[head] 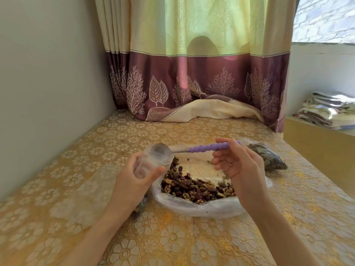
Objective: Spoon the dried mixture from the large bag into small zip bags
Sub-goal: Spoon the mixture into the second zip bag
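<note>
A large clear bag (207,209) lies open on the table, with a dried mixture (194,187) of dark fruit, nuts and seeds in its near half. My left hand (134,181) holds a small clear zip bag (153,158) upright with its mouth open, just left of the large bag. My right hand (238,164) grips the purple handle of a spoon (207,147). The spoon's metal bowl sits inside the small bag's mouth. A filled small bag (270,157) lies behind my right hand.
The table carries a gold floral cloth (172,237). A wall runs along its left side. A purple and cream curtain (201,89) hangs at the far edge. Folded cloths (328,110) are stacked on a ledge at right.
</note>
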Tool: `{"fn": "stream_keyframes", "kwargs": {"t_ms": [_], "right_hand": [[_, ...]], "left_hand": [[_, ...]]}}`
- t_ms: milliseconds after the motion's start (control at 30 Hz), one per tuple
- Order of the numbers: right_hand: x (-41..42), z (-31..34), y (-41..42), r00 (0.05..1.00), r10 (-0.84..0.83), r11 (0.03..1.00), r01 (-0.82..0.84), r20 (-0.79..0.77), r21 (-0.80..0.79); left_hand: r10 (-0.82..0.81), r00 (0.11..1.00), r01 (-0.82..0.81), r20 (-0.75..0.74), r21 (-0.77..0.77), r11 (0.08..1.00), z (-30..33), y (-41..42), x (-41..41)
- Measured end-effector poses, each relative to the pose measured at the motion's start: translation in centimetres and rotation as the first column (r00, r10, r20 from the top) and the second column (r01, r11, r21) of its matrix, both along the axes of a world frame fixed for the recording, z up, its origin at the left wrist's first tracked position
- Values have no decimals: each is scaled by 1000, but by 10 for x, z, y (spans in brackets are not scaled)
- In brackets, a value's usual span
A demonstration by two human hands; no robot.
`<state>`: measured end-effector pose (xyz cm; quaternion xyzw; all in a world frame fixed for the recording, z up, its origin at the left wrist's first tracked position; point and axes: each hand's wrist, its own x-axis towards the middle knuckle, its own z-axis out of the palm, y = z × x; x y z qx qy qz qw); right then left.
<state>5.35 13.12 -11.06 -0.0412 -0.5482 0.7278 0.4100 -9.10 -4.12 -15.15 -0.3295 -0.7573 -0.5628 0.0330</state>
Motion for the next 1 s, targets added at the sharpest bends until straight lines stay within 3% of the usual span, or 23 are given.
{"fn": "stream_keyframes", "kwargs": {"t_ms": [167, 400, 600, 733, 1000], "right_hand": [[6, -4, 25, 973, -230, 957, 231, 27, -174], [12, -14, 52, 838, -529, 846, 534, 133, 1], [15, -21, 60, 815, -567, 817, 536, 124, 210], [15, -23, 63, 823, -548, 831, 516, 149, 210], [8, -30, 61, 839, -425, 905, 404, 340, 135]], "left_hand": [[-12, 1000, 10, -22, -47, 999, -2, 0, -1], [-19, 999, 17, -34, -74, 997, -4, 0, -1], [-8, 999, 6, -34, -78, 997, -3, -1, 1], [1, 1000, -3, -29, -70, 998, -1, -2, 2], [3, 999, -5, -40, -72, 997, 1, -2, 2]]}}
